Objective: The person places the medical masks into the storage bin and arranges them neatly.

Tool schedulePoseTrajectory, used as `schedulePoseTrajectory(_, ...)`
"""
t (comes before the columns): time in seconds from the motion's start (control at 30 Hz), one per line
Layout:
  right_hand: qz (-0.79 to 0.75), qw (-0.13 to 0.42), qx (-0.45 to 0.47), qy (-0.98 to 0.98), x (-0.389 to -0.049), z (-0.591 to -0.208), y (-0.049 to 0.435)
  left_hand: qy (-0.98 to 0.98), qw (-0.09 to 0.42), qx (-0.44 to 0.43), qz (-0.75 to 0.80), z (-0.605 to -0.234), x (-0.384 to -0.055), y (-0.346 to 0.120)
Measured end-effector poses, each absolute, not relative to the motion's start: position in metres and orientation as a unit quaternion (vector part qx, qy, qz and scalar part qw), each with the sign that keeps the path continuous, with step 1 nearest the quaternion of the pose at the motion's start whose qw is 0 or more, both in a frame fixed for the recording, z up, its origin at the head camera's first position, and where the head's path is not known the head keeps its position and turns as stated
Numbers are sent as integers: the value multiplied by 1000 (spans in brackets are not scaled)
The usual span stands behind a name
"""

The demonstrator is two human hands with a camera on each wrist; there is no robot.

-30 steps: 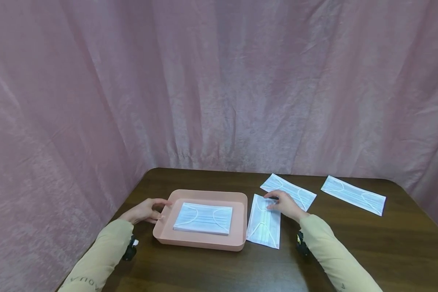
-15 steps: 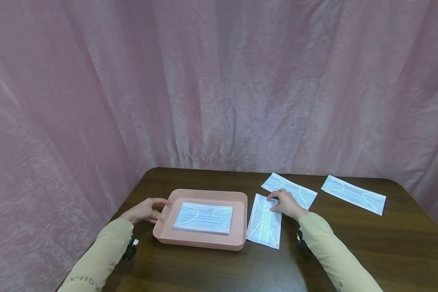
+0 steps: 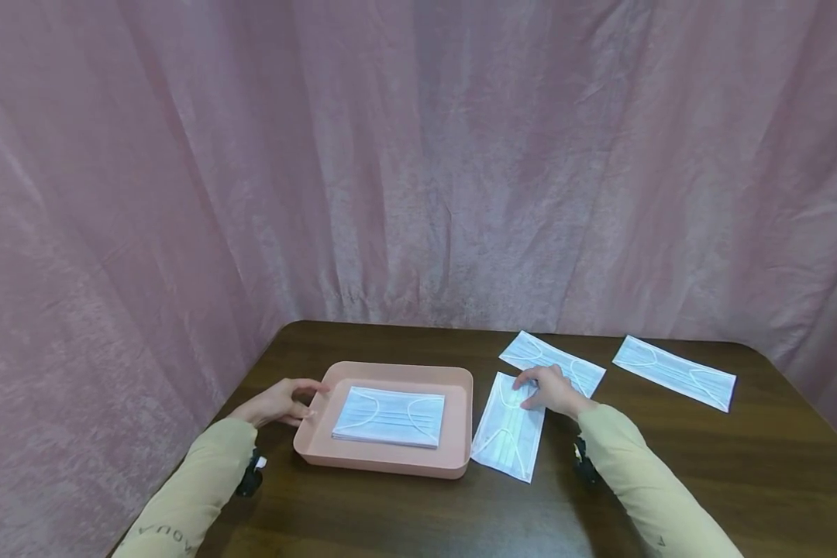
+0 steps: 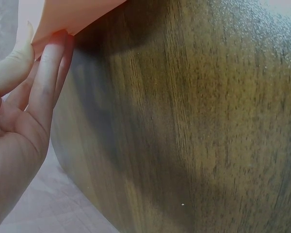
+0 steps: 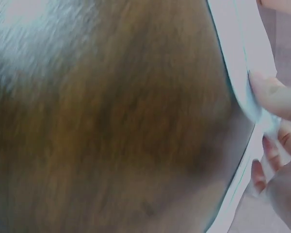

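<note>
At the tray's left end, my left hand (image 3: 272, 403) grips the wall of a shallow pink tray (image 3: 382, 466); the left wrist view has the thumb (image 4: 15, 68) on one side and fingers on the other. Inside the tray lies a neat stack of pale blue face masks (image 3: 387, 418), ear loops on top. Right of the tray, my right hand (image 3: 556, 391) pinches the upper part of a single face mask (image 3: 505, 442), which stands lengthwise to me and slightly tilted. In the right wrist view that mask (image 5: 242, 43) bends by the thumb, partly blurred.
Behind my right hand another mask (image 3: 530, 349) lies slanted, partly covered by the hand. A further mask (image 3: 675, 373) rests at the back right of the brown wooden table (image 3: 669, 465). A pink curtain (image 3: 418, 194) hangs behind the table's far edge.
My right hand has shifted slightly right, and the mask it pinches has turned a little clockwise with it. The left hand and tray look unmoved.
</note>
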State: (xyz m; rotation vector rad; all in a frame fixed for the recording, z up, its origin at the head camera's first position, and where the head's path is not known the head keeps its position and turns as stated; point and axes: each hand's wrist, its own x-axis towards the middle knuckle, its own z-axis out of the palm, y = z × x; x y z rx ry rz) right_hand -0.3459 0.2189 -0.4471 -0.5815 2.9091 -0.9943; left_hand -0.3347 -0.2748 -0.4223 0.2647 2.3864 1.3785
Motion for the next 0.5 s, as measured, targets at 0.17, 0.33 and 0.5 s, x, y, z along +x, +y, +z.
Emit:
schedulePoseTrajectory(0.17, -359, -8, -204, 911, -343, -442, 227, 849, 185, 92, 486, -424, -335, -276)
schedulePoseTrajectory(0.33, -362, -23, -214, 907, -343, -436, 242, 850, 182, 91, 486, -424, -336, -275)
schedulePoseTrajectory(0.5, -376, 16, -224, 899, -340, -425, 259, 853, 179, 91, 482, -424, -337, -274)
